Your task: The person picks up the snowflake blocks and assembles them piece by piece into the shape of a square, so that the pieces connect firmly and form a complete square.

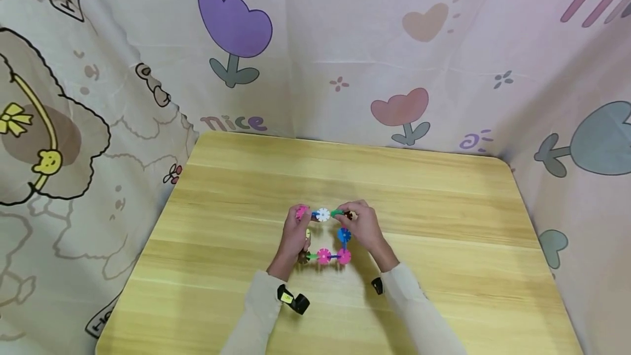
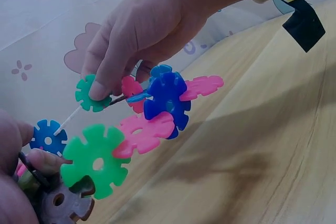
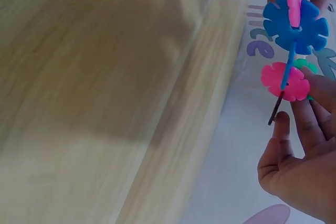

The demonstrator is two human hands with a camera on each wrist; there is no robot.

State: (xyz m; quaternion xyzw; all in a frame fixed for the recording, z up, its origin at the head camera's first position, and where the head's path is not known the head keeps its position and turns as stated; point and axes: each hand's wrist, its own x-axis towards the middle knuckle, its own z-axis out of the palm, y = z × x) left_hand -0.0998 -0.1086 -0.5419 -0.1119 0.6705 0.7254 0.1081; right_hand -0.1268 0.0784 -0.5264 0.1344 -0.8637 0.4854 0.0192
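Note:
Notched plastic snowflake discs are slotted together into a roughly square ring, seen in the head view. The left hand grips its left side, with a pink disc showing at the thumb and a brown disc below. Along the far side, a white disc sits between the hands. At the far right corner the right hand pinches a green disc, beside a brown disc seen edge-on. A blue disc and pink disc form the right side. The left palm hides part of the ring.
A wood-grain table lies beneath the hands. Printed cloth hangs behind it and at both sides. Each wrist wears a black strapped device, such as the left one. The ring's shadow falls on the table.

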